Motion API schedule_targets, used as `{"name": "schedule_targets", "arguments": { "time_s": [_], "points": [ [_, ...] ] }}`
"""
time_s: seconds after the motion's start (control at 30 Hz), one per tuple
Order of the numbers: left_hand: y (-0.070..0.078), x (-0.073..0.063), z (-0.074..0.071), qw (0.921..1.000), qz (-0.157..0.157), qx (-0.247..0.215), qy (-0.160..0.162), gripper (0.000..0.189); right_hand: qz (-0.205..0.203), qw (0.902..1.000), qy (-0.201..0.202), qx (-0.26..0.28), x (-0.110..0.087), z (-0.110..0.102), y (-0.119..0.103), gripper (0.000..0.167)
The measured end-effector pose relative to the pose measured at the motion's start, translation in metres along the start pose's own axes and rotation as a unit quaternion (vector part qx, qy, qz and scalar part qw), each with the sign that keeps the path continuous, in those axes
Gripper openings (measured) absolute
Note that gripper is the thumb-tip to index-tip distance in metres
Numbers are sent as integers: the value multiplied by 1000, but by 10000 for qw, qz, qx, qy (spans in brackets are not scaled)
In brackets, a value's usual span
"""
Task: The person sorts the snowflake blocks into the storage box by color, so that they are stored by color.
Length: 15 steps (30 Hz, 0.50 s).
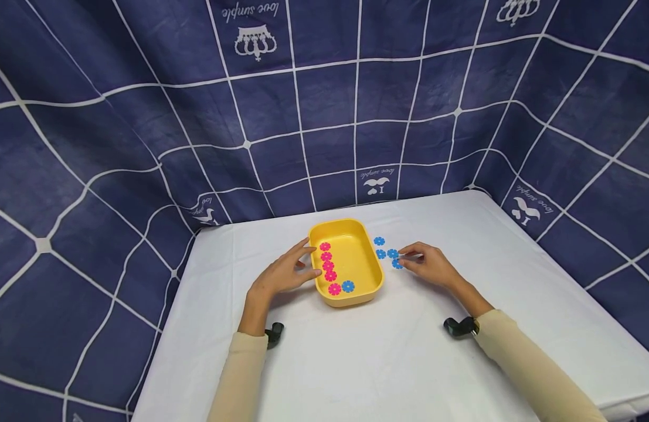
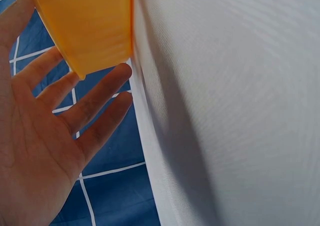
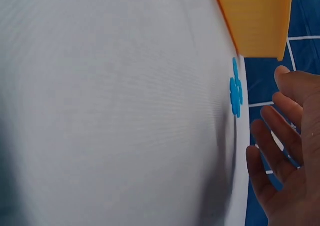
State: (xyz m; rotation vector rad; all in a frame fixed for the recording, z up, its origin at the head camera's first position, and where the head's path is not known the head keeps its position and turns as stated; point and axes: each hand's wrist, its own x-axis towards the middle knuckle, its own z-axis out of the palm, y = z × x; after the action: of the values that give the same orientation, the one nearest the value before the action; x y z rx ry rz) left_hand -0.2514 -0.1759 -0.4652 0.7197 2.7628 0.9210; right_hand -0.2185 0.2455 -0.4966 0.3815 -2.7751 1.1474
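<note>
A yellow plastic tray [image 1: 356,255] lies on the white cloth, with several pink snowflake discs [image 1: 330,275] lined up along its left side and one blue snowflake disc [image 1: 347,286] near its front. My left hand [image 1: 284,272] is at the tray's left wall, thumb and fingertips at the rim; its fingers spread loosely beside the tray [image 2: 95,25] in the left wrist view. Right of the tray lie several loose blue snowflake discs [image 1: 379,241]. My right hand [image 1: 432,266] has its fingertips right at the nearest ones. In the right wrist view its fingers [image 3: 277,141] are relaxed, with nothing between them.
The white-covered table [image 1: 356,357] stretches toward me and to both sides. Behind it and at its sides hangs a dark blue curtain [image 1: 329,99] with white grid lines. Black wrist cameras [image 1: 459,326] stick out from both wrists over the cloth.
</note>
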Motion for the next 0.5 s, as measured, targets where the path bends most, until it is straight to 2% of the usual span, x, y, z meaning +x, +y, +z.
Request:
{"name": "schedule_targets", "arguments": {
  "time_s": [0.5],
  "points": [
    [1, -1, 0, 10000, -58, 17, -28, 79, 262, 9992, -6, -306, -1, 10, 8, 29]
  ]
}}
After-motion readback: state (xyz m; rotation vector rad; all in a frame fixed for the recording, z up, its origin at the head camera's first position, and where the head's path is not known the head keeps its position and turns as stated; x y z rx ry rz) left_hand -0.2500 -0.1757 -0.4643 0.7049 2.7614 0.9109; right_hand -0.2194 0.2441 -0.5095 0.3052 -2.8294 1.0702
